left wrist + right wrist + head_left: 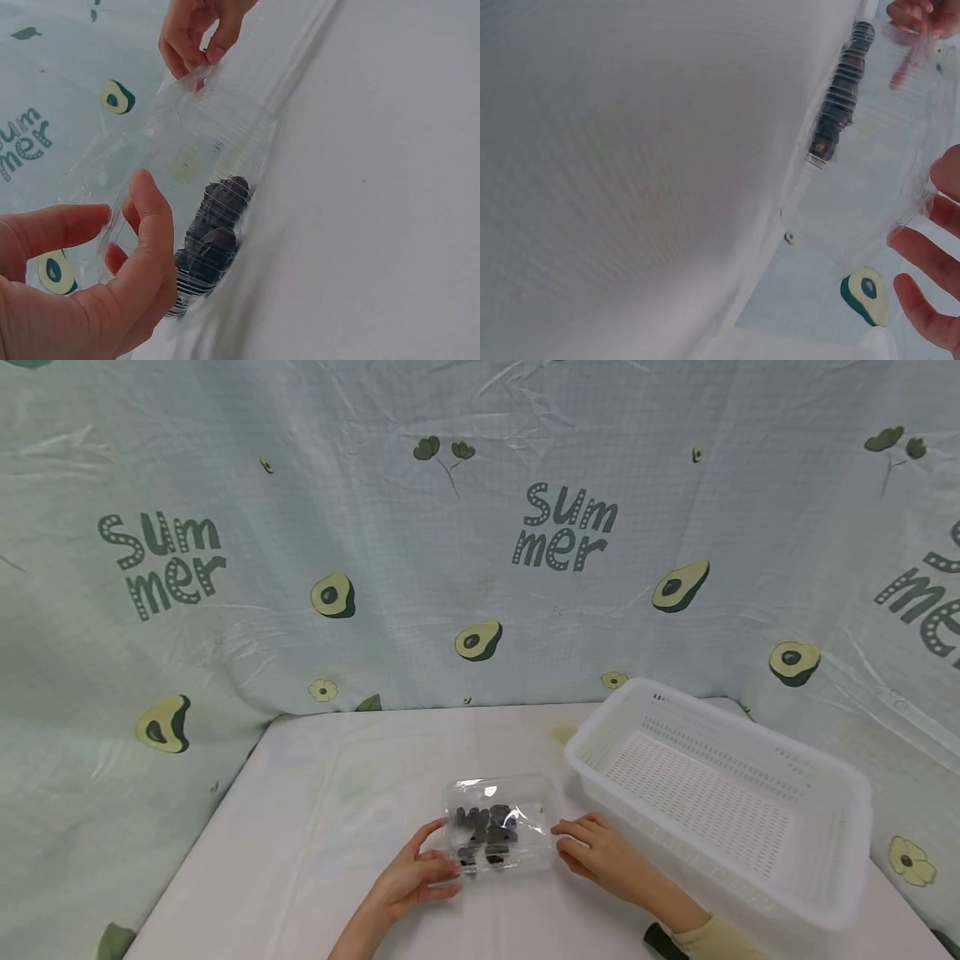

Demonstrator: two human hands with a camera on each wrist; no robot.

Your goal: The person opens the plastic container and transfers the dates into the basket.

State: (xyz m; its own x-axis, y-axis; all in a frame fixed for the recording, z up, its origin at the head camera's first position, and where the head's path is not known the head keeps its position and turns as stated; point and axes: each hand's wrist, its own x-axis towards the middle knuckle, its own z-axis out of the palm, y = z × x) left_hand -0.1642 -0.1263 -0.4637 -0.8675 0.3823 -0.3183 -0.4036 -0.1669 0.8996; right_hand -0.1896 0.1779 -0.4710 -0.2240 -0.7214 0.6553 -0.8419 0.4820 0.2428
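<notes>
My left hand [414,878] and right hand [602,857] pinch opposite sides of the clear box [535,837], well in from the table's [315,827] back edge. Dark fruit [497,835] bunched left; uneven lift could send it sliding.

The right wrist view's edge crops the right grip [934,256].

Clear box [528,833]: glints are caught towards twelve o'clock (small, white).
Table [375,187]: dimly rendered in wrist views.
</notes>
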